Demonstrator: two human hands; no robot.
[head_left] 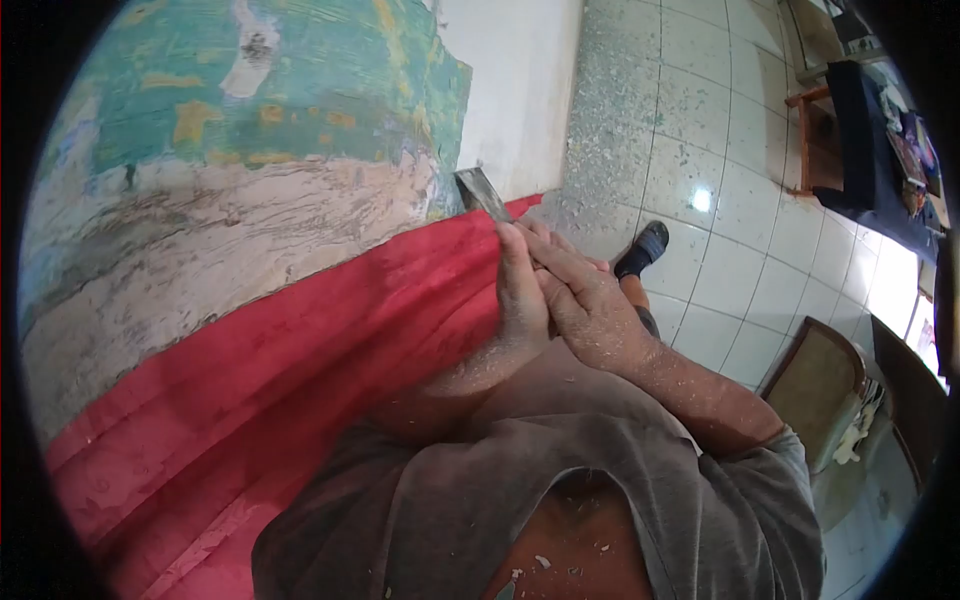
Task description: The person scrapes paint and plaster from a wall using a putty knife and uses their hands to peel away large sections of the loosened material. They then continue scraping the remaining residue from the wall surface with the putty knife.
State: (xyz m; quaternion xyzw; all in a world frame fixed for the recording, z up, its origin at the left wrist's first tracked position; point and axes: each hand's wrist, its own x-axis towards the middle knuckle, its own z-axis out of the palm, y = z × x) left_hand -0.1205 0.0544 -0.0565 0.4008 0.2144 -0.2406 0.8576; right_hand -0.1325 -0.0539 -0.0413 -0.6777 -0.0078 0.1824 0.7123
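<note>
A flat metal scraper point(482, 193) points up and left from my hands, its blade end at the edge of the peeling green paint on the wall point(330, 90). My left hand point(522, 295) is wrapped round the tool's lower part, its thumb along it. Pressed against it from the right, my right hand point(590, 310) has its fingers laid over the tool and the left hand. Pale dust and flakes cover both hands. The handle is hidden by the fingers. Red cloth point(300, 330) hangs just below the blade and beside my left hand.
Paint chips lie scattered over the tiled floor point(690, 150). A smooth white surface point(515, 90) borders the green paint. My shoe point(648, 248) shows right of my hands. A brown-backed chair point(820, 390) stands at the lower right, and dark cloth point(860, 150) hangs over wooden furniture at the upper right.
</note>
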